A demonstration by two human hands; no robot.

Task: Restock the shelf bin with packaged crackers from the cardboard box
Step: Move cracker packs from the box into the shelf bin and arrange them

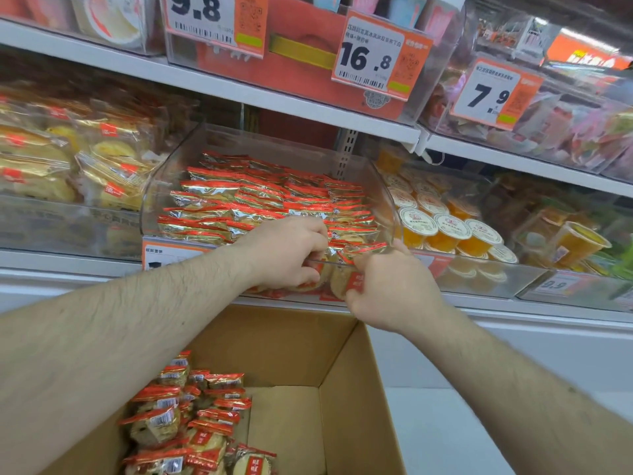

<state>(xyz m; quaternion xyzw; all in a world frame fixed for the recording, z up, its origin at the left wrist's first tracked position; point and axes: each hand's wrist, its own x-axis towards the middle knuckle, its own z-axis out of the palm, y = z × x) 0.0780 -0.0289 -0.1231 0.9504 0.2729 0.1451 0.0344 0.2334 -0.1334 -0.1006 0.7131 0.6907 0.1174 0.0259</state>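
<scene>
A clear plastic shelf bin [178, 159] on the middle shelf holds rows of red-and-gold cracker packets [260, 197]. My left hand [287, 255] reaches over the bin's front lip with curled fingers gripping cracker packets at the front right of the bin. My right hand [387, 289] is just beside it at the bin's front right corner, fingers curled round a cracker packet [359, 252] at the lip. Below, an open cardboard box [335, 389] holds several more cracker packets [191, 416] piled in its left half.
Bins of yellow wrapped cakes [68, 159] stand to the left and orange jelly cups [452, 228] to the right. The shelf above carries price tags reading 9.8, 16.8 [373, 60] and 7.9. The box's right half shows bare cardboard.
</scene>
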